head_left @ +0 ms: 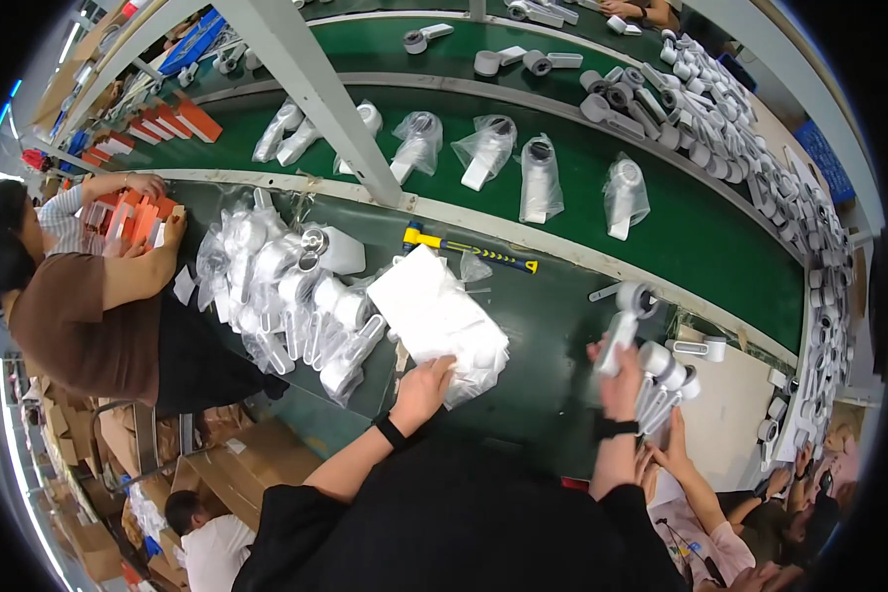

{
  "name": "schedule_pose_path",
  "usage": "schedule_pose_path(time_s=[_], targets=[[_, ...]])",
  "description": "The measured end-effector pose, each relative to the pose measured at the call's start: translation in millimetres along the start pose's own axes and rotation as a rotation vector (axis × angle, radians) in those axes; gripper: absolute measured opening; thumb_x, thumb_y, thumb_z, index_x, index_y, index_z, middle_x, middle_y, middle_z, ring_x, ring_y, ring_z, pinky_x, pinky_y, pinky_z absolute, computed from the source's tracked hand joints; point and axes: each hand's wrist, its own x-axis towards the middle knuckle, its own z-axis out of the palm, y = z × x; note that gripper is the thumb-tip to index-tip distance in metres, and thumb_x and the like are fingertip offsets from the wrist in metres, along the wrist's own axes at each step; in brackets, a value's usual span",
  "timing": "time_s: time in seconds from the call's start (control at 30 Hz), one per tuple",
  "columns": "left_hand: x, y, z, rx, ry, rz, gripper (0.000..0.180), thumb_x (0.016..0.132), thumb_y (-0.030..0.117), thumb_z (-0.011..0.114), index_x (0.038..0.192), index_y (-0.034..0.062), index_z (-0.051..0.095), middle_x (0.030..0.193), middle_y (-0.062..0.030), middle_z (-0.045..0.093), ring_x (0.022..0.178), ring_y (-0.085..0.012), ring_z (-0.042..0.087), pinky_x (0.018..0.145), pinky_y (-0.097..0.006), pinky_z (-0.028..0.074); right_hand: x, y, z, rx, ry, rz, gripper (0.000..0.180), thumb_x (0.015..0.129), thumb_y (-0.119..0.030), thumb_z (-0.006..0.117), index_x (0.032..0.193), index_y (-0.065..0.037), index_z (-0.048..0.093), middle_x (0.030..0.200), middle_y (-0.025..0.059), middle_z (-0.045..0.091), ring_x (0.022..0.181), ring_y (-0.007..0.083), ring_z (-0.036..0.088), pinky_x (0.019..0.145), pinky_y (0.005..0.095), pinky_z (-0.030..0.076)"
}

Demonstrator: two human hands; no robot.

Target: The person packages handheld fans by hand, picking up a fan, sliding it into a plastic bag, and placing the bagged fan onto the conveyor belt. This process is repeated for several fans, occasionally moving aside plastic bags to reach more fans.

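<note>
Unit (618, 333): white, in my right hand (622, 383), above the right part of the table (557, 370); its grey ring end points away from me and a little to the right.
Long axis: runs outward from my fingers, leaning slightly right, roughly in line with my forearm.
Right hand grip: closed round the unit's handle; it is a bit blurred here, so how each finger sits I can't say for sure.
Left hand (422, 393): fingers on the near edge of the bags (434, 306); whether they pinch one or only rest there, I cannot tell.
Unit to hands: ring beyond my right fingers, the whole piece well to the right of my left hand.
Hammer (474, 251): yellow and dark, just beyond the bags, head to the left, handle to the right.
Bagged pile (266, 266): on the table, left of the bags.
Loose units (666, 370): just right of my right hand, near a co-worker's hand (673, 454).
Belt (582, 187): green, beyond the table, carrying spaced bagged units (540, 183).
</note>
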Motion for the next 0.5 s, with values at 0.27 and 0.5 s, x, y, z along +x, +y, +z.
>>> schedule_pose_path(time_s=[0.27, 0.5], targets=[[4.1, 10.6, 5.9, 0.01, -0.026, -0.029, 0.012, 0.086, 0.017, 0.058, 0.087, 0.0055, 0.06, 0.08, -0.0127, 0.063, 0.073, -0.0316, 0.062, 0.062, -0.041, 0.049, -76.5, 84.2, 54.4, -0.186, -0.215, 0.408, 0.032, 0.079, -0.002, 0.059, 0.108, -0.004, 0.045, 0.093, 0.0081, 0.055, 0.076, 0.0199, 0.06, 0.073, 0.0415, 0.056], [5.0, 8.0, 19.6, -0.081, 0.15, -0.152, 0.014, 0.083, 0.018, 0.06, 0.09, 0.0064, 0.061, 0.072, -0.0125, 0.062, 0.067, -0.0306, 0.062, 0.06, -0.04, 0.05, -74.6, 105.2, 98.1, -0.328, -0.329, 0.327, 0.046, 0.08, 0.005, 0.061, 0.123, 0.002, 0.046, 0.12, 0.0135, 0.057, 0.111, 0.0258, 0.058, 0.08, 0.036, 0.056]])
